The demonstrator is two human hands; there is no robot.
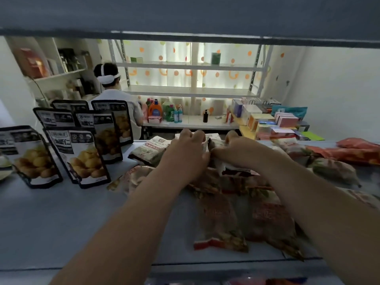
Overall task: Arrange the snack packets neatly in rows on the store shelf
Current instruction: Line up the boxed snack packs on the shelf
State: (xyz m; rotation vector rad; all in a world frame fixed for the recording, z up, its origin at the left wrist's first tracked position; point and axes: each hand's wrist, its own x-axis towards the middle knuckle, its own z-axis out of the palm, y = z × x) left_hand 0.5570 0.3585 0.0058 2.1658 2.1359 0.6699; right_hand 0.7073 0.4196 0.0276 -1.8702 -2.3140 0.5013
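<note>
Crinkled foil packets [226,214] lie loose and flat across the right half of the shelf [61,223], while the black pouches [82,157] already stand in rows on the left. Both my hands meet at the far middle of the heap. My left hand [188,149] curls closed over a pale packet [152,150], whose long axis runs left to right. My right hand [238,150], just beside it, pinches the crumpled top edge of a neighbouring packet [218,145]. I judge the next move is to stand these upright.
</note>
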